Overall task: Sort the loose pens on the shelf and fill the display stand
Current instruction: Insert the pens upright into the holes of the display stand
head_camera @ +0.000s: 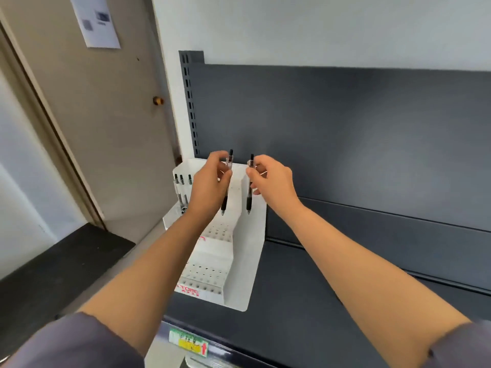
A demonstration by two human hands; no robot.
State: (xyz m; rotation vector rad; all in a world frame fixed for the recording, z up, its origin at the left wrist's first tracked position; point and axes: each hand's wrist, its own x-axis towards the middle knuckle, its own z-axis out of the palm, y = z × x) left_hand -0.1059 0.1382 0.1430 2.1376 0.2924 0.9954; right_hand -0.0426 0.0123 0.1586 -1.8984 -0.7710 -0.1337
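A white stepped display stand (212, 251) with rows of holes sits at the left end of the dark shelf (332, 288). My left hand (210, 184) pinches a clear pen with a black grip (225, 203), held upright with its tip down over the upper tier. My right hand (273, 179) pinches a second pen of the same kind (249, 201), upright beside the stand's right wall. Three more pens (182, 187) stand in the top row at the back left of the stand.
The shelf's dark back panel (345, 134) rises behind the stand, with a slotted upright (190, 102) on its left. A beige door (106, 128) with a paper notice is to the left. A price label (188, 343) sits on the shelf's front edge.
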